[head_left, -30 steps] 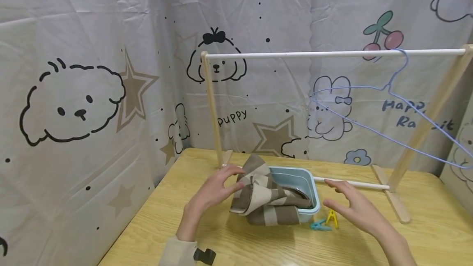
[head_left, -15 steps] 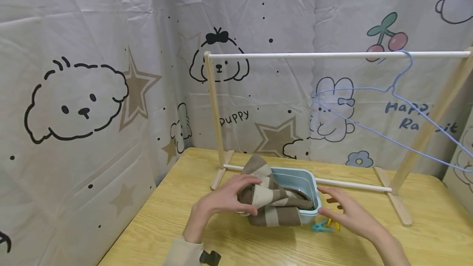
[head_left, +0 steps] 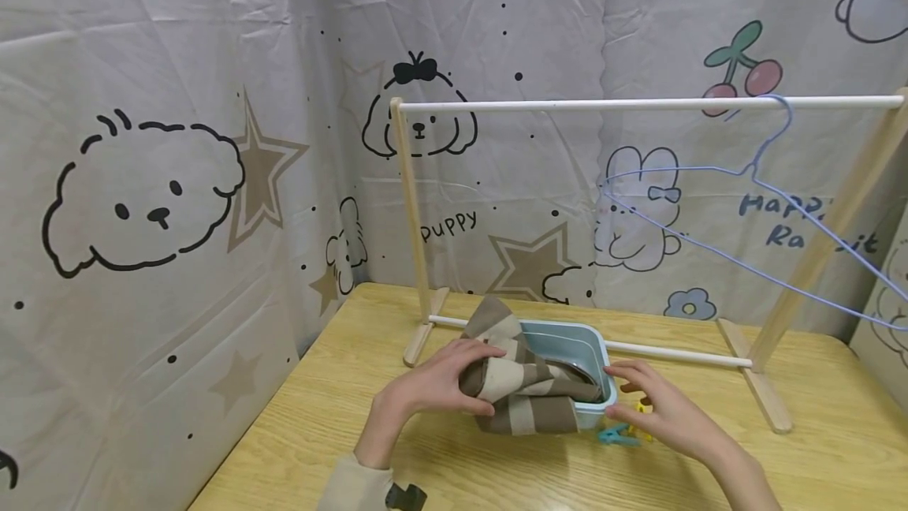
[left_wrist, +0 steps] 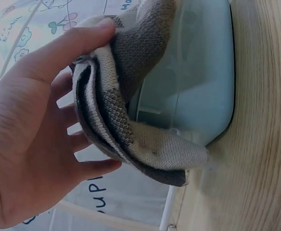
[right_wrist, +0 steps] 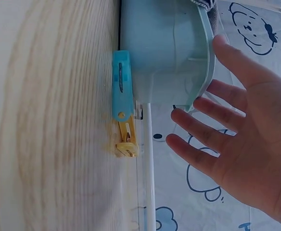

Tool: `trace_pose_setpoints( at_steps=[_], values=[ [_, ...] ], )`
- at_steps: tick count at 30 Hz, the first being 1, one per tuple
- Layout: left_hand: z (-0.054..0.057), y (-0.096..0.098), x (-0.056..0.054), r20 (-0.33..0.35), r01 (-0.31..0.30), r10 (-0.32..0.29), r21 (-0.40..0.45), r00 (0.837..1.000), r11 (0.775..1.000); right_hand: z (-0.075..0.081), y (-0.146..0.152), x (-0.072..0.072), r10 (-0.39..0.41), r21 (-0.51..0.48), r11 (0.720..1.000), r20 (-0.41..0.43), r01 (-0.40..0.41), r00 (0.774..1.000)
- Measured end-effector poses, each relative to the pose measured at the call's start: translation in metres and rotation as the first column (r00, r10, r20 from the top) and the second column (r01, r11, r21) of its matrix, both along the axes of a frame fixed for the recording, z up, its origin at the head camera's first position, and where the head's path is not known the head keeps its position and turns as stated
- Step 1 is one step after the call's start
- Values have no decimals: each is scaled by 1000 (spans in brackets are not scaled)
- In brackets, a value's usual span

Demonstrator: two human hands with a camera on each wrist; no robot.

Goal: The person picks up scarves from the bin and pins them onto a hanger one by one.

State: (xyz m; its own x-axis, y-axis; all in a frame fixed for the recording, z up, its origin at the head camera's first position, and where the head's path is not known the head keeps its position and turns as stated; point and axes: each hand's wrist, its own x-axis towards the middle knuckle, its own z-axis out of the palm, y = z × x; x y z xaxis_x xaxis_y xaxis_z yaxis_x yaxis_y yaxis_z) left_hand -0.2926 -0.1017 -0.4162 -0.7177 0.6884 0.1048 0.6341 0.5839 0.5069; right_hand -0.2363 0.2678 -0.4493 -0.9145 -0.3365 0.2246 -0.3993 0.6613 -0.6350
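A brown-and-cream striped knit cloth [head_left: 521,415] lies bunched in a light blue plastic basin [head_left: 596,337], draping over its left end and near side. At that left end, my left hand [head_left: 447,375] holds the cloth; the left wrist view has the thumb on top of a fold and the fingers spread behind it. My right hand [head_left: 670,408] is at the basin's right end, fingers loosely extended, thumb tip right at the rim in the right wrist view. Close below it on the table lie a teal clothespin [right_wrist: 122,86] and a yellow clothespin [right_wrist: 126,139].
Behind the basin stands a wooden rack with a white top bar [head_left: 567,106] and a white lower bar [head_left: 681,353]. A lavender wire hanger [head_left: 753,170] hangs from the top bar at right. Printed curtains [head_left: 142,337] enclose the wooden table [head_left: 284,448].
My left hand has moved right onto the cloth and taken hold of it. My right hand has moved left to the basin's right rim. The basin stays where it was.
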Motion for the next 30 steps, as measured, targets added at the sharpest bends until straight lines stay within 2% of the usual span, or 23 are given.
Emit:
trace_pose_setpoints(
  at_steps=[4, 10, 14, 17, 23, 30],
  values=[
    [-3, 2, -2, -25, -16, 16, -2, 1000, 1000, -1, 0, -1, -3, 0, 1000, 2, 3, 1000],
    [-5, 3, -5, -48, -10, 11, 26, 999, 1000, -2, 1, -1, -16, 6, 1000, -11, 16, 1000],
    [-6, 4, -6, -103, 9, -5, 32, 995, 999, -4, 1, -2, -21, 2, 1000, -16, 21, 1000],
    [-6, 4, -6, -162, 11, -8, 21, 987, 1000, -5, 1, -3, -24, 0, 1000, -16, 24, 1000],
    [-5, 8, -3, -266, -28, 29, 4, 963, 1000, -6, 0, -3, -34, -5, 999, -14, 34, 999],
    [-4, 12, -1, -315, -99, 102, 27, 944, 995, -7, -1, -4, -40, -18, 999, -21, 39, 999]
  ],
)
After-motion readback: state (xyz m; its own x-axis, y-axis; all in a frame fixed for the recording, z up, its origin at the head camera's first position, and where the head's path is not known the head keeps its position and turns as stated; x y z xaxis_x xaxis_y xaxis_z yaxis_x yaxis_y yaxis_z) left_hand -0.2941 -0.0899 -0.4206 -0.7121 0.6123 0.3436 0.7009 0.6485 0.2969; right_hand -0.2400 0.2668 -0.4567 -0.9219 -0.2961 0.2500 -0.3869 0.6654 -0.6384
